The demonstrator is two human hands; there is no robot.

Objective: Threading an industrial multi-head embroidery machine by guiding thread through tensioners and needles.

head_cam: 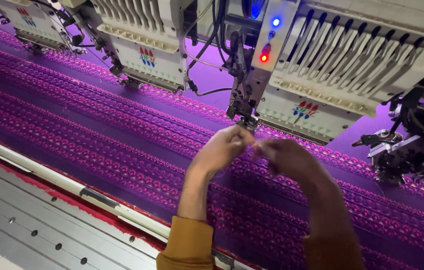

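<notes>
My left hand (223, 148) and my right hand (284, 155) meet, fingertips pinched together, just below the needle area (246, 120) of a cream embroidery machine head (317, 75). Something very thin, probably a thread, seems to be held between them, but it is too fine to make out. Both hands hover over purple fabric (97, 130) stitched with rows of pink patterned bands. My sleeves are mustard yellow.
Two more embroidery heads (147, 55) (37, 22) stand along the back left. A red and a blue light (264, 57) glow on the nearest head. A white frame rail (47, 175) and a grey metal table with holes (22, 225) run along the near left.
</notes>
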